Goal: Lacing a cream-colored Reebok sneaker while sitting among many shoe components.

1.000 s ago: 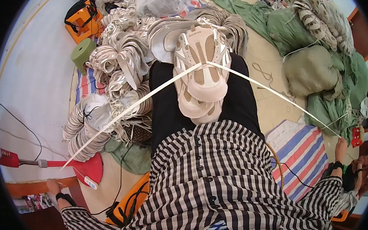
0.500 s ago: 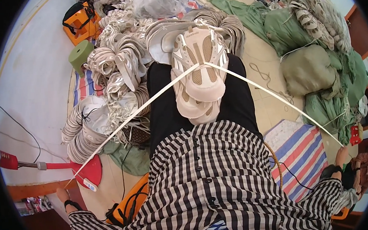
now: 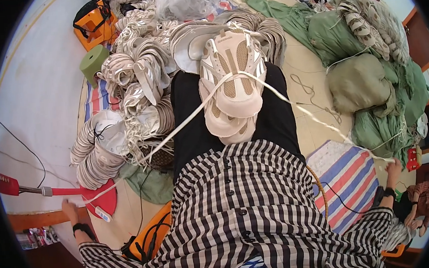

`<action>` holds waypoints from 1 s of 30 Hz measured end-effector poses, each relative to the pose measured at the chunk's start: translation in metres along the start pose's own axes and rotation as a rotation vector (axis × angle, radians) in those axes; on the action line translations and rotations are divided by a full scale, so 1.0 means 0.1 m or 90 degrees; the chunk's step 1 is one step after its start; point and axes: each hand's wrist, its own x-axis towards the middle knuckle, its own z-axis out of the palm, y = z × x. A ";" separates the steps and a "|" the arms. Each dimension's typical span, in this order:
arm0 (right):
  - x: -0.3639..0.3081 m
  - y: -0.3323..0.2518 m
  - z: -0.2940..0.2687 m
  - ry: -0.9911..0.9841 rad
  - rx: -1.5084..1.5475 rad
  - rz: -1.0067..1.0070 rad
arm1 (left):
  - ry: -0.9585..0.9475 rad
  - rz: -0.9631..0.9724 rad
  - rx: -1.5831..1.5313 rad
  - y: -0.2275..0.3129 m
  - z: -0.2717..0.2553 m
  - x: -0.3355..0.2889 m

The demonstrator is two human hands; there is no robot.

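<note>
Shoe [image 3: 232,81] lay on lap, lace [image 3: 184,123] pulled taut both ways; left hand [image 3: 70,210] and right hand [image 3: 392,166], arms spread wide, each gripped a lace end.

A: what's the person wearing?
B: black-and-white striped shirt [image 3: 249,215], long sleeves, small dark buttons down the front. Black trousers [image 3: 272,115] too.
A: anything on the wrists?
B: yeah, a dark band [image 3: 78,227] on the left one, another [image 3: 389,191] on the right.
</note>
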 end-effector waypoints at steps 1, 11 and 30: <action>0.02 -0.23 0.30 -0.001 0.053 0.027 | 0.002 0.111 0.040 0.29 0.04 0.04; -1.92 -3.62 2.68 -0.351 0.257 -0.516 | -0.092 0.717 -0.475 4.87 -0.30 -1.45; -2.71 -4.66 3.46 -0.327 0.425 -0.691 | -0.446 0.498 -0.891 6.20 0.01 -2.51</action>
